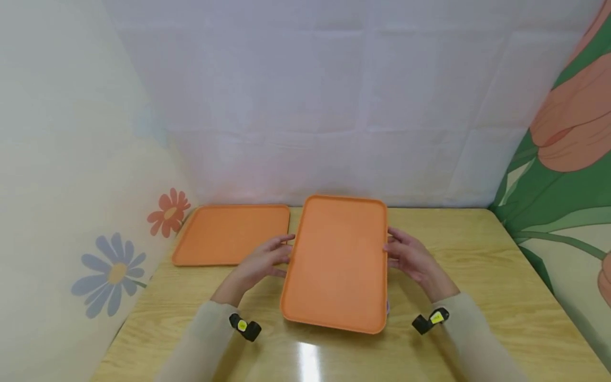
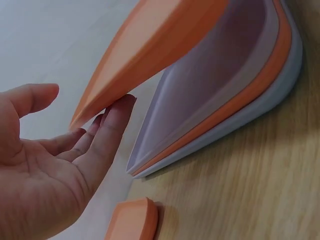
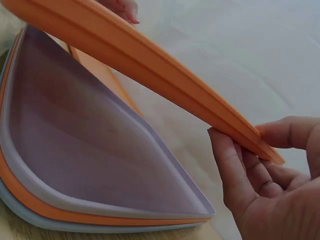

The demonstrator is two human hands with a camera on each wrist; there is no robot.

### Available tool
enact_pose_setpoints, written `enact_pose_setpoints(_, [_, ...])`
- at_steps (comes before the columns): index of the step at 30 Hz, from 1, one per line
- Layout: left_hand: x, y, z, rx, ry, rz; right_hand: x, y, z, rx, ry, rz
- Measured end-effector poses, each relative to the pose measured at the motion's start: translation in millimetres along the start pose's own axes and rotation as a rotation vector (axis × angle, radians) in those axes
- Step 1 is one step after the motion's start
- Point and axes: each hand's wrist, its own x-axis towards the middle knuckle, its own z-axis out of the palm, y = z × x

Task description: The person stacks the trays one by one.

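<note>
An orange rectangular tray is held tilted between both hands, above a stack. My right hand pinches its right edge, thumb on the rim and fingers beneath, as the right wrist view shows. At the opposite side, the left hand supports the underside with its extended fingertips; its thumb stands apart from the rim. Below, a mauve tray tops the stack, over another orange tray and a pale blue-grey tray. From the head view, the raised tray hides nearly all of this stack.
Another orange tray lies flat at the table's back left, beside the left hand. The wooden table meets a white cloth backdrop behind. Flower-patterned panels stand at both sides.
</note>
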Motion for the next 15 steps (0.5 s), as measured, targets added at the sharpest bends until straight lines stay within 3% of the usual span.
enact_pose_setpoints(7, [10.6,-1.8,6.8,0.020,0.025,-0.016,3.7,-3,-5,-0.069,-0.049,0.000])
enact_pose_setpoints(15, [19.0,-2.0,7.9,0.003,0.041,-0.029,14.3,-11,-7,-0.242,0.002,0.011])
